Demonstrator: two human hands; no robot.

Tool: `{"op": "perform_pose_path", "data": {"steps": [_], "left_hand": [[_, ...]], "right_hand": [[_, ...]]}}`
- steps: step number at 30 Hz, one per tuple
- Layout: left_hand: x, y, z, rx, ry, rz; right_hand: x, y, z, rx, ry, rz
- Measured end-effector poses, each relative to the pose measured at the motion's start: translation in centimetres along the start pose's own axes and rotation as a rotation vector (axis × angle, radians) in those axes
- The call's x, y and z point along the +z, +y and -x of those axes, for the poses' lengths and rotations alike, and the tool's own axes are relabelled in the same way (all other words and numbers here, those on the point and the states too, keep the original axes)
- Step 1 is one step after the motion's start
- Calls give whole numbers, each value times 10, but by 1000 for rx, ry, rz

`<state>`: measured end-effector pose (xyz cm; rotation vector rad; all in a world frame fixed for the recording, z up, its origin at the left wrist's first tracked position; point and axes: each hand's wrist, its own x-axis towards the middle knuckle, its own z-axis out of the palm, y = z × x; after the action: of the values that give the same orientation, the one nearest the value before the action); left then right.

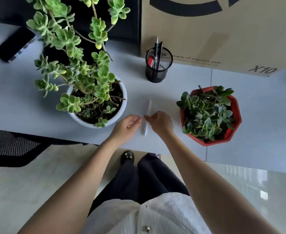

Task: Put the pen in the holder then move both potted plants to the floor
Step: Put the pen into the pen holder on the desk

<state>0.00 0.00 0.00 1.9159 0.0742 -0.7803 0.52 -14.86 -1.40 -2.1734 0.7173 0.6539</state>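
A big cardboard box [223, 31] stands at the back of the pale desk [20, 102], taking up the far right corner. Left of the middle sits the tall plant in a white pot [122, 105], its long stems reaching up and toward the back. On the right is the smaller plant in a red pot [237, 115], eight-sided, close to the desk's front edge. Between them, further back and just in front of the box, is a black mesh holder [157, 71] with a few pens upright in it. A dark phone [14, 44] lies at the far left.

Both bare forearms stretch forward over the desk edge, wrists bent slightly inward so the hands nearly meet. The white pen [148, 112] lies flat on the desk between the pots, pointing front to back. The right hand [160, 123] has thumb and fingertips pinched at its middle. The left hand [128, 126] is loosely curled and empty, fingertips just beside the pen.
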Motion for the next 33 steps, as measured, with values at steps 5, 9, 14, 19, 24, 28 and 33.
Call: {"op": "perform_pose_path", "data": {"steps": [5,9,14,19,24,28,33], "left_hand": [[0,-1,-2,-13,-2,23],[0,-4,-3,-21,-8,33],[-2,-3,-1,-36,-15,44],[-4,-1,2,-38,-19,31],[-3,4,6,-12,-33,0],[-2,13,7,15,-53,-27],[1,31,7,76,-49,-16]], "right_hand": [[6,-11,-4,74,65,22],[11,-15,-9,91,97,43],[11,-15,-11,99,69,-3],[-1,-19,-2,11,86,-74],[-21,-27,12,-182,128,-176],[-37,-38,25,-283,175,-245],[-61,-58,36,-415,264,-338]]}}
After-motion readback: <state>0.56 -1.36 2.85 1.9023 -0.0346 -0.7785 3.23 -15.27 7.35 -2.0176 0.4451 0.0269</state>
